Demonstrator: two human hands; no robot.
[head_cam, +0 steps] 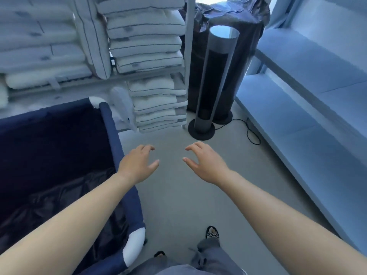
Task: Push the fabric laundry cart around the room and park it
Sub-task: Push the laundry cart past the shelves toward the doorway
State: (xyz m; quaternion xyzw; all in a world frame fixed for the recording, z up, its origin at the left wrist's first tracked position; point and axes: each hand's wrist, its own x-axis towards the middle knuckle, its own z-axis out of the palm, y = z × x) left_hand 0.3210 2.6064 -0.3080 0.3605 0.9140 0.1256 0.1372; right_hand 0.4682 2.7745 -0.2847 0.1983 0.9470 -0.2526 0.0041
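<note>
Head view: laundry cart (59, 155) stands at left beside the shelves (143, 76).
Hands: left hand (137, 163) and right hand (206, 163) spread wide, holding nothing.
Risk: unheld cart may roll away.

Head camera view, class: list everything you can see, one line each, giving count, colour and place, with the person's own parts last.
Fabric laundry cart: one, navy blue, left foreground.
Folded bedding stacks: many pieces, white, on shelves at the back and left.
Shelf post: one, white, centre back.
Tower fan: one, grey and black, on the floor beside the post.
Dark wrapped bundle: one, black, behind the fan.
Power cable: one, black, on the floor right of the fan.
Sofa: one, pale blue, right side.
Floor: grey.
Left hand: open, above the cart's right rim.
Right hand: open, over the floor.
Feet in sandals: two, bottom centre.
</note>
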